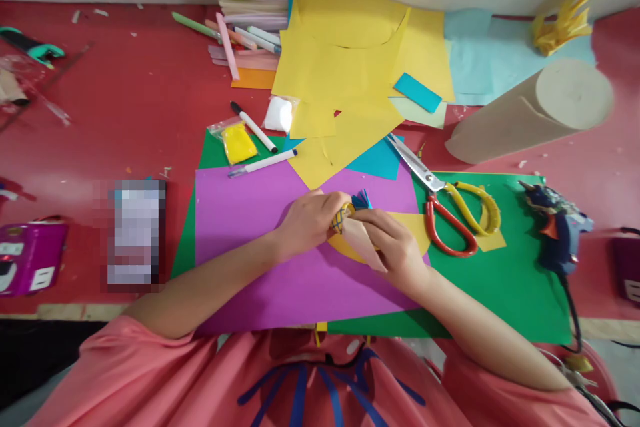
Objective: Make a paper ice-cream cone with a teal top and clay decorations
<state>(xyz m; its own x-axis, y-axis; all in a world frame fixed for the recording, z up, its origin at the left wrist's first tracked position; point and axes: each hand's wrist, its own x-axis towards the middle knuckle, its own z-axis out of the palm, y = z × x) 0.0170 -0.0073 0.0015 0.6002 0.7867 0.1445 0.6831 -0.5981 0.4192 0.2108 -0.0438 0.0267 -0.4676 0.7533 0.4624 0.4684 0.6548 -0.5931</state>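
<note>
My left hand (317,219) is closed around a small yellow paper piece with crossing dark lines (341,219). Blue paper fringe (362,200) sticks up just beyond it, between my hands. In my right hand (397,250) is a cream paper strip (361,243), its fingers pressed together close against the lined piece. How the strip and the piece join is hidden by my fingers. Beneath both hands lie a purple sheet (250,240) and a curved yellow paper piece (415,230). Open-bladed or not I cannot tell, large scissors (433,183) with red and yellow handles rest to the right.
A glue gun (565,233) lies on the green sheet (510,287) at right, its cord running down. Behind stand a thick paper roll (525,113) and yellow sheets (350,20). Markers (257,132), a yellow clay packet (239,142) and a blurred-out phone (135,233) lie leftward.
</note>
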